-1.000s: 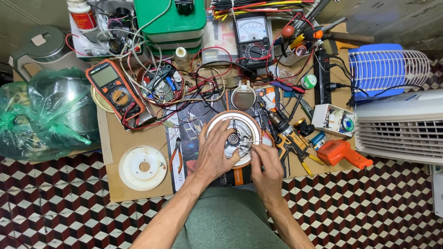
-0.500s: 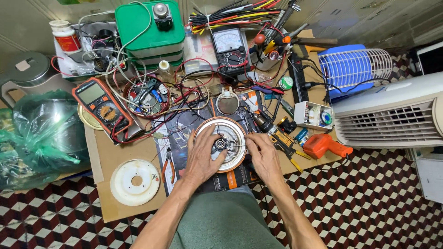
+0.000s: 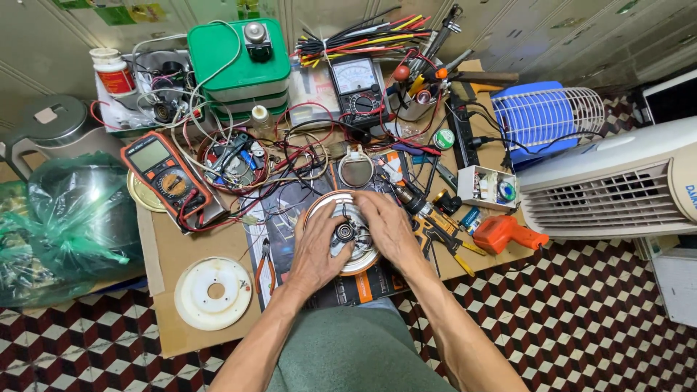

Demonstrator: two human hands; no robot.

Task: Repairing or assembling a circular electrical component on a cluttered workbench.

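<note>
On cardboard sheet (image 3: 174, 254) at centre of cluttered bench: round metal disc unit (image 3: 341, 232) w/ dark hub in middle, lying flat on a printed sheet. Left hand (image 3: 317, 245) spread flat over disc's left side, fingers extended & curved along rim, palm down, not clenched. Right hand (image 3: 388, 231) draped over right side, fingers arched toward hub, loosely open, pressing on disc rather than lifting it. Can't tell if any fingertip actually pinches the hub.

Just left of disc, low on cardboard: white plastic disc (image 3: 214, 292) w/ centre hole, lying flat, well apart from hands. Up-left: orange-cased digital multimeter (image 3: 165, 179), tilted, grey screen at top, dial below, resting on a tangle of red/white wires. Behind that: green box (image 3: 236, 62), rectangular, stacked, w/ small grey-capped item on top. Far left rear: white jar (image 3: 112, 72) w/ red label band, round, upright. Centre rear: black analogue meter (image 3: 356, 87) w/ pale dial face, upright-ish, coloured leads fanned above it. Right of hands: small white open box (image 3: 483, 185) w/ a round blue-green part inside; just below, orange tool (image 3: 508, 234) lying on cardboard edge. Small green tape roll (image 3: 444, 139) near black power strip. Far right: blue fan w/ white grille (image 3: 548, 116), & white slatted cooler (image 3: 617, 189) beside bench. Far left: green plastic bag (image 3: 65, 225), crumpled, translucent. Checked floor tiles below.
</note>
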